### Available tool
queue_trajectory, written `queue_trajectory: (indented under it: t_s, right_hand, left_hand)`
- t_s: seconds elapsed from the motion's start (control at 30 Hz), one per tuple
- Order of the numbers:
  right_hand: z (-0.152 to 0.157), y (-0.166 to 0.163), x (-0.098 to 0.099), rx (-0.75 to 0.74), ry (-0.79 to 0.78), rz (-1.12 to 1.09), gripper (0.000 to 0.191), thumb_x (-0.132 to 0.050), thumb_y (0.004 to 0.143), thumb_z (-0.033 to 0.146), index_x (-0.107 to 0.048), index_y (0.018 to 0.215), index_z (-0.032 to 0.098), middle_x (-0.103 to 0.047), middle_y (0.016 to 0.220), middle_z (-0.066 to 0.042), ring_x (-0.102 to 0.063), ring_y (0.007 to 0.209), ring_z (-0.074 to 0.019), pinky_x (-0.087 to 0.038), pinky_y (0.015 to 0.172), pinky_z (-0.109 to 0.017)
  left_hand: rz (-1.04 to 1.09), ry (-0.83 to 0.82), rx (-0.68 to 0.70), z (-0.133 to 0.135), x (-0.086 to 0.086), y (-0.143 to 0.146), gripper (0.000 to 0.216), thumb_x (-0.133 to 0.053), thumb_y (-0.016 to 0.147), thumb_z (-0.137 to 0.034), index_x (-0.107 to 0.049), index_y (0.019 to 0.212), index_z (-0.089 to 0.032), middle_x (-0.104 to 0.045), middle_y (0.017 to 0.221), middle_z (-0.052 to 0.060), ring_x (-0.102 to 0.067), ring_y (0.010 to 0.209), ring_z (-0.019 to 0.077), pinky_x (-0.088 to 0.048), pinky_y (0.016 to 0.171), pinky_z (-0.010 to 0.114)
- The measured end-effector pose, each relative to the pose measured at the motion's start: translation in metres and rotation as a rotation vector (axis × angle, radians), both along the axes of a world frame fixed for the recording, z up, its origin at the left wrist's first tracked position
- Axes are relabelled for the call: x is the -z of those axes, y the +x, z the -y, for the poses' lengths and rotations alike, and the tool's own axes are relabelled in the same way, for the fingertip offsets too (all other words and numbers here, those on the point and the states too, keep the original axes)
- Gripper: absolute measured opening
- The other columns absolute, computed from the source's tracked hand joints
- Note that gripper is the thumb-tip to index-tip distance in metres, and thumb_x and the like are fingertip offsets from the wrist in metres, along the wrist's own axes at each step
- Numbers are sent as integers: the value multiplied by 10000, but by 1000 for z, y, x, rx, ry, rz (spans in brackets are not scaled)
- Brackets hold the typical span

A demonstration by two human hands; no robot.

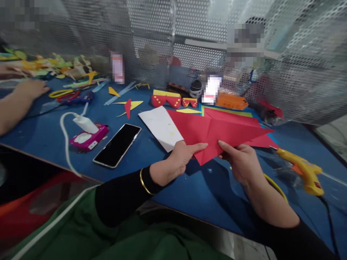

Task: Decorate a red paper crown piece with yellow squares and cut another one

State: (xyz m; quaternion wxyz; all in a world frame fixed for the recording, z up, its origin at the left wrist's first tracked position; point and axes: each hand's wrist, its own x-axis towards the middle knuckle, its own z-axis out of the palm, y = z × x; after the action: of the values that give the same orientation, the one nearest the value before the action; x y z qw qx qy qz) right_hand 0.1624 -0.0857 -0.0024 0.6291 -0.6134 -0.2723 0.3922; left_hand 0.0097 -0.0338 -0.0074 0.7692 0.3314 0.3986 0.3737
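A folded sheet of red paper (217,131) is held just above the blue table (206,191). My left hand (177,160) pinches its near left edge, thumb on top. My right hand (241,162) grips the near edge just to the right, fingers closed on the paper. The paper's point reaches out to the right. A white sheet (161,126) lies on the table partly under the red paper's left side.
A black phone (118,144) and a pink pack with a white charger (88,135) lie to the left. A yellow glue gun (303,169) rests at the right. Red-and-yellow paper shapes (166,98), scissors (69,95) and scraps lie further back. Another person's hands (24,90) rest far left. A perforated metal screen (298,72) stands behind.
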Motion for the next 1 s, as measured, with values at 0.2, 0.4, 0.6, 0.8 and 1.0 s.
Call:
queue_trajectory:
  t_s: [0.2,0.4,0.6,0.8,1.0]
  right_hand:
    - [0,15,-4,15,-41,63,406,-983,364,415,-727,566,173,-657,562,-24,-573,491,-108,-524,432,-218]
    - [0,23,0,6,-37,117,390,-972,415,428,-693,534,182,-624,522,-25,-562,466,-115,-520,424,-243]
    - [10,25,2,22,-23,164,434,-952,497,446,-599,582,207,-632,558,10,-570,488,-103,-504,446,-229]
    - [43,12,9,-19,-60,177,405,-904,576,442,-641,779,210,-598,540,52,-552,430,-97,-480,446,-234]
    - [78,-5,19,-109,-142,163,471,-845,636,467,-631,936,174,-650,557,19,-611,449,-139,-455,429,-238]
  left_hand:
    - [151,3,-152,-20,-10,-10,165,-809,806,-247,-738,897,-128,-771,977,116,-702,741,167,-575,747,330]
    - [154,54,-338,-45,-15,-23,106,-722,867,-226,-672,799,-162,-711,820,39,-621,646,108,-486,622,235]
    - [-53,202,-425,-45,-15,-32,215,-704,874,-235,-611,691,-172,-592,635,-15,-563,564,84,-394,516,201]
    - [-247,317,-316,-35,-8,-52,303,-646,900,-297,-609,628,-169,-597,605,-3,-560,528,94,-378,487,211]
    - [-462,478,-185,-24,2,-74,270,-618,859,-256,-651,604,-174,-628,568,6,-564,526,108,-369,500,218]
